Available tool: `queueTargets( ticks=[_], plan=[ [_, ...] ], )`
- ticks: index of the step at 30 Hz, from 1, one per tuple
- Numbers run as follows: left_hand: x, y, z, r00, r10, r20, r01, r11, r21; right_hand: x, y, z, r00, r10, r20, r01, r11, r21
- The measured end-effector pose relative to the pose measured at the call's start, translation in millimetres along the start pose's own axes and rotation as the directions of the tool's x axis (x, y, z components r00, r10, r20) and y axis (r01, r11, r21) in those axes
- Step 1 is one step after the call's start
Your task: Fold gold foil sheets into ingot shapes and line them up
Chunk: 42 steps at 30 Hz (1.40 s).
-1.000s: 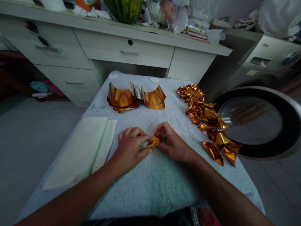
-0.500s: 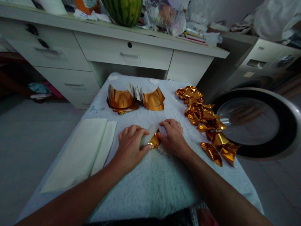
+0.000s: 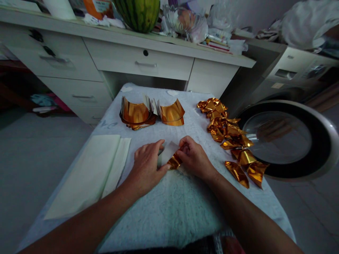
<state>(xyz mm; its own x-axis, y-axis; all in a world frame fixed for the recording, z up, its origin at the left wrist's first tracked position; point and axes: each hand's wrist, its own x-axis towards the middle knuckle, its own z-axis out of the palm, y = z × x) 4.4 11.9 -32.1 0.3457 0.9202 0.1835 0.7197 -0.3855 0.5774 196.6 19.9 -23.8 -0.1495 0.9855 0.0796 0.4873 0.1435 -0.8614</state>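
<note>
On the cloth-covered table, a small sheet of gold foil paper [image 3: 174, 162] with a pale back lies between my hands, partly rolled or folded over at its near side. My left hand [image 3: 148, 160] holds the sheet's left end, thumb at the foil's lower corner and index finger by the pale part. My right hand [image 3: 194, 155] has its fingers curled in and pinches the right end, hiding that part. Beyond my hands stand two stacks of curved gold foil sheets [image 3: 136, 112]. Several folded gold foil pieces [image 3: 225, 127] lie in a row to the right.
White folded paper [image 3: 84, 173] lies at the table's left. A washing machine's open round door [image 3: 324, 141] stands beside the right edge. Behind is a white drawer counter [image 3: 169, 65] bearing a watermelon [image 3: 139, 14] and a glass bowl [image 3: 182, 19].
My right fingers have curled inward over the right end of the foil paper. My left index finger has lifted slightly, and more of the sheet's pale part shows.
</note>
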Motion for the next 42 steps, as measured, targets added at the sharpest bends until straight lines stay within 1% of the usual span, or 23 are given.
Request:
queueTargets(
  ticks=[2,5,8,10,12,14,17,19,21,24,30,32,36,38,40,42],
  plan=[
    [0.8,0.4,-0.8,0.999,-0.032,-0.006,0.032,0.998,-0.053,-0.1,1.6,0.8,1.000,0.022,0.012,-0.024,0.984,0.177],
    [2.7,0.7,-3.5,0.996,-0.093,0.013,0.094,0.980,-0.173,0.6,2.5,0.9,1.000,0.024,0.010,-0.026,0.933,0.359],
    [5.2,0.3,-8.0,0.988,-0.154,0.027,0.154,0.919,-0.362,1.8,0.4,-0.7,0.997,0.053,0.059,-0.076,0.854,0.515],
    [7.2,-0.8,-10.7,0.979,-0.203,-0.002,0.173,0.841,-0.513,2.2,-1.4,-2.1,0.995,0.064,0.071,-0.094,0.807,0.583],
    [9.4,-2.4,-12.5,0.964,-0.263,-0.025,0.184,0.735,-0.652,1.7,-2.8,-3.7,0.993,0.071,0.093,-0.114,0.775,0.622],
    [11.4,-4.2,-13.7,0.952,-0.306,-0.019,0.187,0.628,-0.755,0.3,-3.7,-5.3,0.987,0.078,0.140,-0.150,0.758,0.635],
    [13.3,-5.6,-16.0,0.941,-0.338,-0.011,0.174,0.512,-0.841,-2.8,-4.8,-7.6,0.977,0.075,0.201,-0.186,0.758,0.625],
    [13.6,-5.4,-18.3,0.929,-0.369,-0.019,0.170,0.472,-0.865,-4.5,-5.6,-8.7,0.971,0.069,0.227,-0.199,0.756,0.623],
    [13.5,-4.7,-20.3,0.920,-0.391,-0.035,0.162,0.461,-0.873,-5.6,-6.4,-9.0,0.963,0.065,0.260,-0.219,0.752,0.622],
    [13.3,-3.7,-21.0,0.919,-0.390,-0.058,0.145,0.473,-0.869,-6.2,-7.7,-7.6,0.953,0.067,0.295,-0.240,0.760,0.604],
    [13.8,-0.4,-15.7,0.915,-0.398,-0.060,0.133,0.440,-0.888,-7.2,-10.0,-1.2,0.955,0.076,0.286,-0.244,0.748,0.617],
    [13.5,1.5,-15.1,0.918,-0.390,-0.065,0.137,0.467,-0.874,-7.7,-10.6,1.2,0.962,0.080,0.262,-0.234,0.738,0.633],
    [11.4,4.7,-15.9,0.941,-0.336,-0.044,0.171,0.582,-0.795,-7.8,-11.8,5.7,0.974,0.112,0.198,-0.217,0.721,0.659],
    [9.8,5.7,-15.8,0.952,-0.306,-0.022,0.182,0.619,-0.764,-7.6,-12.0,7.9,0.977,0.127,0.171,-0.209,0.715,0.667],
    [8.3,6.9,-15.1,0.960,-0.280,0.001,0.184,0.628,-0.756,-7.4,-11.7,9.9,0.978,0.142,0.156,-0.210,0.709,0.673],
    [7.4,8.3,-14.1,0.965,-0.262,0.028,0.190,0.619,-0.762,-7.1,-11.1,11.7,0.976,0.154,0.153,-0.216,0.710,0.670]
  ],
)
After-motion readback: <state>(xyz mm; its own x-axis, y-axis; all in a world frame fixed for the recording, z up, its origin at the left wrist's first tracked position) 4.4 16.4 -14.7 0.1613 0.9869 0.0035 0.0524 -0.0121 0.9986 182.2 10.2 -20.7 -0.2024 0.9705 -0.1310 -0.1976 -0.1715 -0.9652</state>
